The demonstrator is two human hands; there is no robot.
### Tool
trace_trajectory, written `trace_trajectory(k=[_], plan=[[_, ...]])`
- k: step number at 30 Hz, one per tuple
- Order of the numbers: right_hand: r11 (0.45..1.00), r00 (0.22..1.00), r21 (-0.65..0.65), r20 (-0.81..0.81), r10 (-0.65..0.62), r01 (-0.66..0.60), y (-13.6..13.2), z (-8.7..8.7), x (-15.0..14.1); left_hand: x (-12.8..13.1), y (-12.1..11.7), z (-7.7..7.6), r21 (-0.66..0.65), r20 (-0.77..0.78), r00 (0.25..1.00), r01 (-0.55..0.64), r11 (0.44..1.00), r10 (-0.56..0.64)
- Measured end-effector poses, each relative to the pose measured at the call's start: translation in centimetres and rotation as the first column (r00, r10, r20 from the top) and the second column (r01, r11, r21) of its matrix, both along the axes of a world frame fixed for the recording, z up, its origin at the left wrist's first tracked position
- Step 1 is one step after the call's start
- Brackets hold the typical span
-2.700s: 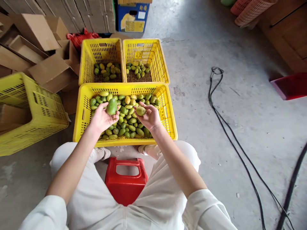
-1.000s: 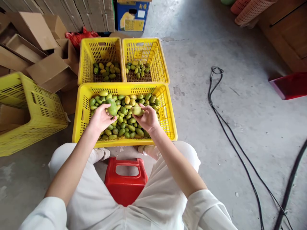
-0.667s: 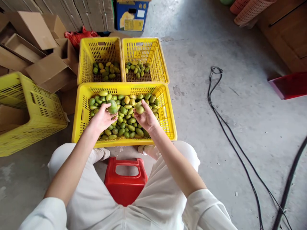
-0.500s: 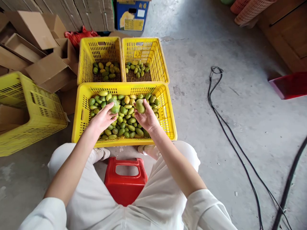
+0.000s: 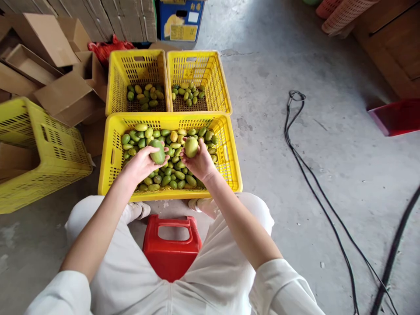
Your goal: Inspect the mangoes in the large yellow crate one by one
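My left hand [image 5: 141, 165] is closed around a green mango [image 5: 158, 152], its long side turned up to the camera. In my right hand [image 5: 201, 163] rests a rounder, yellowish-green mango [image 5: 191, 147], gripped by thumb and fingers. Both hands hover over the wide yellow crate [image 5: 170, 196] in front of my knees. Many small mangoes [image 5: 180, 176], green to yellow, cover its bottom. Behind it stand two more yellow crates, the left one [image 5: 113, 83] and the right one [image 5: 221, 83], each with a small group of mangoes on the floor of the crate.
A red plastic stool [image 5: 172, 260] is between my legs. At left, another yellow crate [image 5: 62, 144] holds cardboard, beside a heap of cardboard boxes [image 5: 65, 94]. A blue carton [image 5: 180, 19] stands at the back. Black cables [image 5: 305, 170] run along the concrete floor at right.
Both mangoes have been turned in my hands and show other sides. My left fingers have spread further under the green mango. The crates have not moved.
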State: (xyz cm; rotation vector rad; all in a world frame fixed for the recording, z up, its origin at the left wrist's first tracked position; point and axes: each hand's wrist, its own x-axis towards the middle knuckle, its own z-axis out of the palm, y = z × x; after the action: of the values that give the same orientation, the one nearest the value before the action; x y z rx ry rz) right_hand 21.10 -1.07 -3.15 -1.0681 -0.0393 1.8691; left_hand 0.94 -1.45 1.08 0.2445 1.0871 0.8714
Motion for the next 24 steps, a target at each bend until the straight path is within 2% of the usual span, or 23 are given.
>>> trace_trajectory(k=[6, 13, 19, 24], plan=[[0.994, 0.995, 0.065, -0.037, 0.088, -0.086, -0.3, 0.7, 0.1, 0.0, 0.3, 0.5, -0.011, 0.056, 0.998, -0.001, 1.000, 0.001], [0.995, 0.998, 0.087, -0.019, 0.054, -0.052, -0.5, 1.5, 0.2, -0.2, 0.3, 0.3, 0.010, 0.056, 0.998, 0.001, 1.000, -0.002], [0.985, 0.997, 0.162, 0.074, 0.039, -0.050, -0.4, 0.7, 0.2, 0.1, 0.0, -0.9, 0.038, 0.003, 1.000, -0.011, 0.999, 0.011], [0.957, 0.989, 0.267, 0.119, 0.084, -0.113, -0.4, -0.1, 0.0, 0.4, -0.1, -1.2, 0.064, -0.040, 0.999, -0.022, 0.998, 0.024]])
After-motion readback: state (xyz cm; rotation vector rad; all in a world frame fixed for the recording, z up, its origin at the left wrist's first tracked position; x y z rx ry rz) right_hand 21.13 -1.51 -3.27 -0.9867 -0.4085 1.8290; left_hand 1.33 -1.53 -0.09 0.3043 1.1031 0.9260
